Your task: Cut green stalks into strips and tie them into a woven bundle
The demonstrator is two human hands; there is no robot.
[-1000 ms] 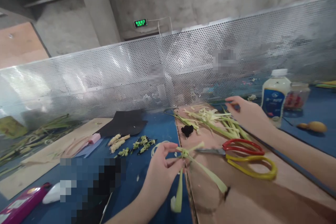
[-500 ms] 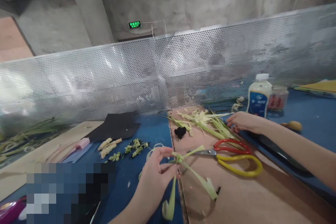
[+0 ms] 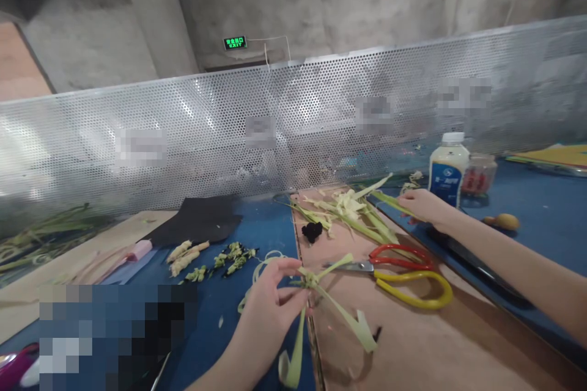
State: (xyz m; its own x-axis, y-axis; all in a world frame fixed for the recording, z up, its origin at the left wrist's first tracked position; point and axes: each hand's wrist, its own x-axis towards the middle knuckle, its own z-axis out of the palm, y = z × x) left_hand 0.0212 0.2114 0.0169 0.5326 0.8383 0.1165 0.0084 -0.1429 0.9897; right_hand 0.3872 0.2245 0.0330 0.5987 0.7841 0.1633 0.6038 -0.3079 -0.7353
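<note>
My left hand (image 3: 270,302) pinches a knotted piece of pale green leaf strips (image 3: 312,281) between thumb and fingers. Its long loose ends hang down and out to the right, one with a dark tip. Further off on the right, my right hand (image 3: 424,208) is closed on a green leaf strip (image 3: 387,198) beside a heap of pale leaf strips (image 3: 349,206); its fingertips are partly hidden. Scissors (image 3: 406,281) with one red and one yellow handle lie between the hands, blades towards the knotted piece. A small black bundle (image 3: 312,231) rests near the heap.
A brown board (image 3: 413,348) lies on the blue table (image 3: 268,220). A bottle (image 3: 447,174) and a jar (image 3: 478,177) stand behind my right arm. Small knotted pieces (image 3: 236,256) and black sheet (image 3: 197,220) lie left. A perforated metal panel (image 3: 220,134) closes the back.
My right hand has drawn a green leaf strip out to the right side of the heap. My left hand keeps its hold on the knotted piece. The view has shifted slightly.
</note>
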